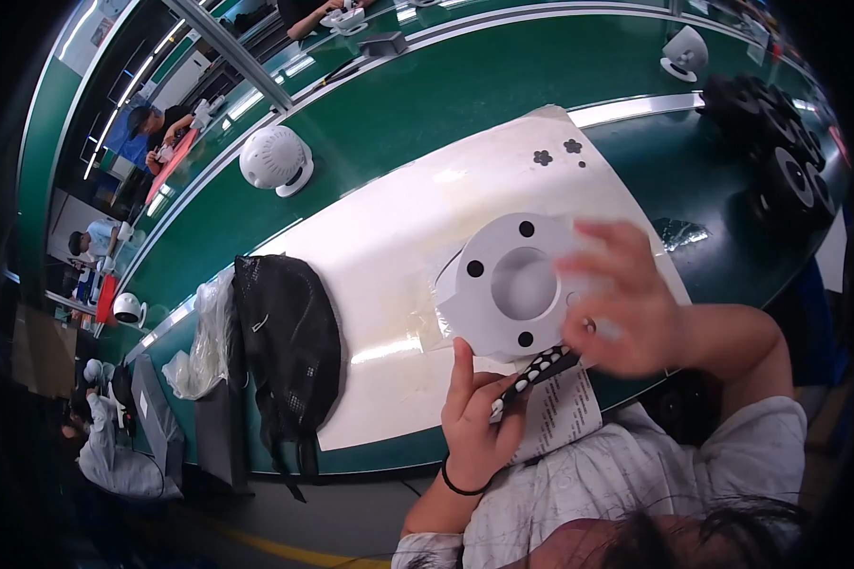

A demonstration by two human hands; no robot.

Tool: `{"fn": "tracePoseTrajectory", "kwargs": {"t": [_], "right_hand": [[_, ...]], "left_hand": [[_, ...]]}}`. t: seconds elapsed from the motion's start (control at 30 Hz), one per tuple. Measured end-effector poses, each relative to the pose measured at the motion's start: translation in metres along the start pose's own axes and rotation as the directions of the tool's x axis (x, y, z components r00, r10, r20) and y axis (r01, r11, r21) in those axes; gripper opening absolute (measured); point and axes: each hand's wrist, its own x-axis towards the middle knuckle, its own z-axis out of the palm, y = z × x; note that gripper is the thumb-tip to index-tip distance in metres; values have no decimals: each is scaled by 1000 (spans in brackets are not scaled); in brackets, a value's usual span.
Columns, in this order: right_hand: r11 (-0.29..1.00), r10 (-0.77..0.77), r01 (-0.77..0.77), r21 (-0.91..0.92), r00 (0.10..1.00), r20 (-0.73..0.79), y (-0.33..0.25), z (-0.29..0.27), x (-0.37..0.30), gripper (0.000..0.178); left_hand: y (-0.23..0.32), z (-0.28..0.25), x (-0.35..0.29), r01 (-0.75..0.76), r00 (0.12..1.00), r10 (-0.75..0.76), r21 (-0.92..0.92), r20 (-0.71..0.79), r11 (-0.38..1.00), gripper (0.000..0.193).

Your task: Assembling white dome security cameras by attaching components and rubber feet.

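Observation:
A pale grey round base (pixel 476 305) with a wide central hollow lies on the white mat (pixel 380 384) in front of me. Three black round pads (pixel 475 268) show on its face. My left hand (pixel 476 417) is closed around a black strip with white round spots (pixel 538 369), just below the base's near edge. Over the base's right side, my right hand (pixel 631 303) is smeared by motion, so its grip cannot be made out. Clear plastic film (pixel 438 318) shows at the base's left edge. A printed sheet (pixel 562 417) lies beside my left hand.
Left on the mat lies a black mesh bag (pixel 289 346), with clear plastic bags (pixel 204 346) beside it. Beyond runs a green conveyor (pixel 427 104) bearing white rounded devices (pixel 273 159). Black round parts (pixel 778 161) are piled at the right. Other people work farther away.

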Motion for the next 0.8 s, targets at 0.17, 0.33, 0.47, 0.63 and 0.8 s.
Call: {"fn": "tracePoseTrajectory", "kwargs": {"t": [0.17, 0.33, 0.47, 0.63, 0.8], "right_hand": [[913, 310, -294, 282, 951, -13, 10, 1, 5, 3], [890, 349, -335, 309, 937, 8, 11, -3, 5, 4], [982, 187, -188, 32, 982, 21, 6, -9, 1, 9], [959, 27, -32, -281, 999, -20, -8, -7, -13, 17], [948, 268, -262, 184, 963, -10, 4, -9, -9, 12]], "left_hand": [[-6, -2, 8, -70, 994, 74, 61, -76, 996, 25], [-5, -7, 6, -58, 996, 63, 78, -57, 995, 25], [-4, -8, 7, -45, 996, 53, 124, -65, 991, 25], [-5, -7, 8, -37, 998, 42, 120, -37, 992, 25], [-3, -7, 8, -38, 999, 42, 139, -31, 990, 25]]}}
